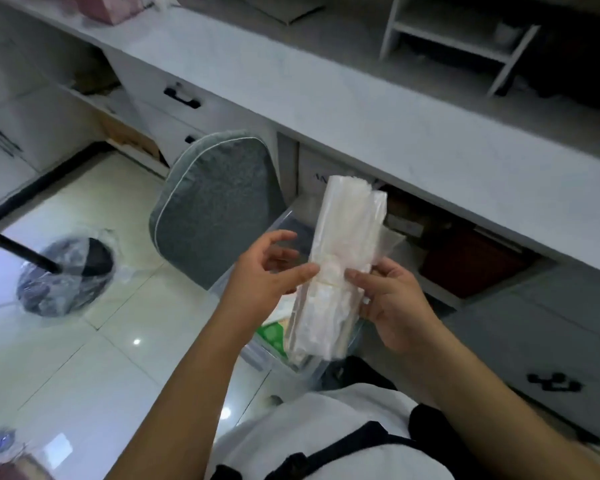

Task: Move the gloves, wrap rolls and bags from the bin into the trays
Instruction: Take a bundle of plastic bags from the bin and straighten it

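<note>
A long pack of clear plastic bags (343, 247), bound by a rubber band near its middle, is held upright in front of me. My left hand (264, 275) pinches its left edge with the thumb at the band. My right hand (392, 303) grips its right side from below. Beneath the pack sits a clear plastic bin (257, 355) on the floor, with a green-labelled packet (274, 336) and other pale items inside, mostly hidden by the pack and my arms. No trays are in view.
A grey cushioned chair (215, 206) stands just left of the bin. A white counter (361, 109) with drawers and open shelves runs across the back. A black waste bin lined with clear plastic (66, 275) sits on the tiled floor at left.
</note>
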A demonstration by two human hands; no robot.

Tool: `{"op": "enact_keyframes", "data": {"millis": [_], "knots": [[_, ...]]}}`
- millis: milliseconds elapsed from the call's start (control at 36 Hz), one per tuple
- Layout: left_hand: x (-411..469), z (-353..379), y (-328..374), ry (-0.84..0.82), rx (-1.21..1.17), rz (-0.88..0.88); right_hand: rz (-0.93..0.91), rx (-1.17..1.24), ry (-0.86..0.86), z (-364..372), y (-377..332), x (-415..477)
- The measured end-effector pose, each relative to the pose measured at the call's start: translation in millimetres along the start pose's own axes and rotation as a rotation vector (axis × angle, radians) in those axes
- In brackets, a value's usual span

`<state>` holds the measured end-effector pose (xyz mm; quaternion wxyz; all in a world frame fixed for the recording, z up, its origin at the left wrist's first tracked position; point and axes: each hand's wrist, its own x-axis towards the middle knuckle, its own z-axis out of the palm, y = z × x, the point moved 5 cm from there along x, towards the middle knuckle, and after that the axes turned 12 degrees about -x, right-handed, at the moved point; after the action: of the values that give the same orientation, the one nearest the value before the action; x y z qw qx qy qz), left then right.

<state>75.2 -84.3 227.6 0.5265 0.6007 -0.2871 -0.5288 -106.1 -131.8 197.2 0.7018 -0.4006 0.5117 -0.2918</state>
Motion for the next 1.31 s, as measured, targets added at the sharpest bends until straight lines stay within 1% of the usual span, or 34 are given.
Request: {"op": "enact_keyframes", "data": {"millis": [56,111,167,222,278,389,500,556,694,750,861,972,1083,1194,1250,1306], "knots": [[-4,4,-10,-0.128,0.051,-0.026,-0.014,0.044,0.076,-10,2,-15],[-8,16,-22,-0.295,0.05,-0.085,-0.037,0.082,0.138,-21,2,-33],[-15,35,-32,-0.447,-0.008,-0.167,-0.056,0.1,0.188,-35,3,-53],[-24,55,-38,-0.542,-0.083,-0.217,-0.058,0.122,0.245,-50,6,-70],[-34,75,-39,-0.591,-0.109,-0.224,-0.066,0.133,0.306,-65,10,-85],[-48,104,-38,-0.656,-0.133,-0.209,-0.082,0.186,0.374,-87,14,-105],[-57,128,-33,-0.689,-0.073,-0.167,-0.106,0.264,0.387,-106,12,-114],[-60,141,-32,-0.673,-0.026,-0.135,-0.112,0.258,0.387,-117,10,-117],[-66,188,-31,-0.586,-0.001,-0.085,-0.137,0.119,0.339,-166,-9,-131],[-72,214,-32,-0.593,0.015,-0.079,-0.16,0.085,0.308,-197,-18,-140],[-81,273,-39,-0.651,0.13,-0.052,-0.206,0.07,0.204,-277,-36,-164],[-91,339,-41,-0.798,0.224,-0.054,-0.238,-0.002,0.193,-368,-61,-193],[-99,402,-38,-0.935,0.301,-0.049,-0.245,-0.19,0.171,-443,-93,-234],[-108,459,-30,-1.075,0.409,-0.006,-0.177,-0.483,0.161,-491,-115,-271],[-111,486,-27,-1.129,0.486,0.047,-0.132,-0.579,0.145,-508,-120,-288],[-112,511,-26,-1.185,0.534,0.074,-0.112,-0.626,0.157,-522,-122,-301]]}}
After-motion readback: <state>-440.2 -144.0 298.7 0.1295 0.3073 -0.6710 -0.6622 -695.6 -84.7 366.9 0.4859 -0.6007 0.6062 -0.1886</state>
